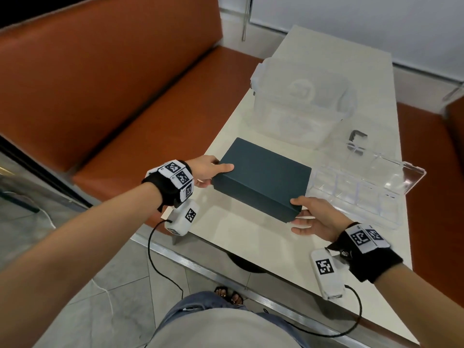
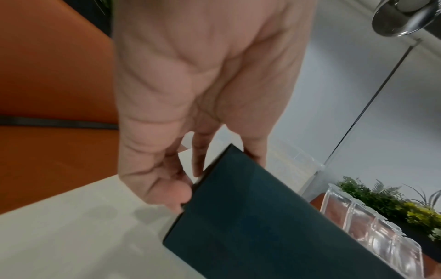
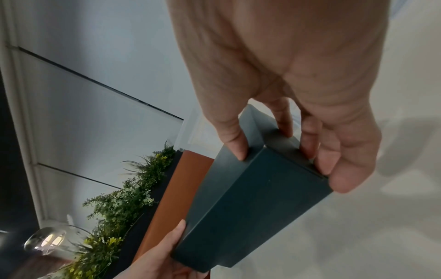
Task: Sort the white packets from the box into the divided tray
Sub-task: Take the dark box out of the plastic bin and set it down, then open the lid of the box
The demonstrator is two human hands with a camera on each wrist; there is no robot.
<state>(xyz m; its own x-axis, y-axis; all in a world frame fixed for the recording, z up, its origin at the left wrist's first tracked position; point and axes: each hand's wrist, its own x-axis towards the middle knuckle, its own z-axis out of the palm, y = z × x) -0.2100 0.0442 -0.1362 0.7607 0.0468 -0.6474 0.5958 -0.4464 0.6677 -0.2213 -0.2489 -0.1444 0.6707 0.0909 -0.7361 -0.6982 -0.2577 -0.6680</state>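
A dark teal box [image 1: 263, 177] with its lid on lies across the middle of the white table [image 1: 251, 237]. My left hand [image 1: 213, 175] grips its left end, thumb on top and fingers against the end wall [image 2: 186, 194]. My right hand [image 1: 298, 214] grips the near right end, thumb on the lid and fingers [image 3: 334, 160] curled round the end. The box [image 3: 250, 203] hides its contents, and no white packets show. A clear divided tray [image 1: 356, 194] stands just right of the box, its lid open.
A large clear lidded bin [image 1: 301, 96] stands behind the box. A small dark bent object [image 1: 357, 134] lies by the tray's far end. An orange bench [image 1: 100, 84] runs along the table's left side. The near metal table edge [image 1: 200, 259] is close to me.
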